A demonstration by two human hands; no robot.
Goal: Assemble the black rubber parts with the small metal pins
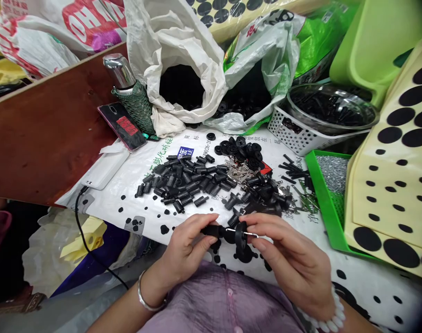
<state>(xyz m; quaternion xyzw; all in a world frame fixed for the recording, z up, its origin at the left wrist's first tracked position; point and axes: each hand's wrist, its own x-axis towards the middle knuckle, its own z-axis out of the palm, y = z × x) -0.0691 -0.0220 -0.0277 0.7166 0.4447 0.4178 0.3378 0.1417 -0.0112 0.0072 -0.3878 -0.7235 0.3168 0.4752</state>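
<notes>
While the fingers point(193, 226) of the left hand point(186, 249) pinch a black cylinder point(215, 231), those of the right hand point(294, 259) grip a black disc point(240, 241) crossed by a metal pin point(251, 234).

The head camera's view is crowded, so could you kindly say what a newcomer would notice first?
Probably the heap of black cylindrical parts, mid-picture on the white sheet. Just below, the left hand pinches a black piece, with the right hand at a black disc. The green tray may also stand out, at right.
</notes>
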